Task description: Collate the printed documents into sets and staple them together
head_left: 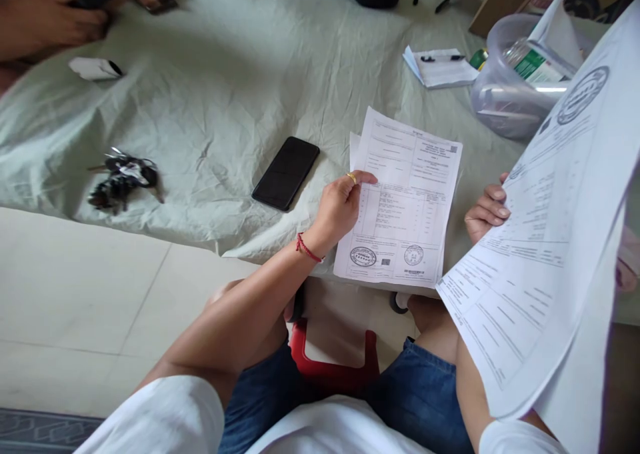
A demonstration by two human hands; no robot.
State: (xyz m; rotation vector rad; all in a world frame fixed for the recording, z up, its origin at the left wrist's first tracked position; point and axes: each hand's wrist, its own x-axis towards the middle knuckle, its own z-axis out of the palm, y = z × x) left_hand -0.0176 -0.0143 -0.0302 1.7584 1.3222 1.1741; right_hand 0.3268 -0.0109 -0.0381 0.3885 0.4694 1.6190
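At the left edge of a stamped printed form [400, 174] is my left hand [340, 207], with a ring and a red string bracelet. One finger lies across the form's face and the others are curled, partly hidden. The form rests flat at the table's near edge, with another sheet peeking out beneath. My right hand [487, 211] grips raised printed sheets [545, 221] by their edge; the thumb is hidden behind them. These sheets are tilted and curve toward me, with round stamps near the top. A black phone [286, 173] lies left of the form.
A green cloth [225, 107] covers the table. On it are keys [125, 181], a white roll [95, 68], a notepad with a pen [445, 67] and a plastic basket [505, 107]. Another person's hand [50, 17] holds a dark object at upper left. A red stool [335, 367] shows below.
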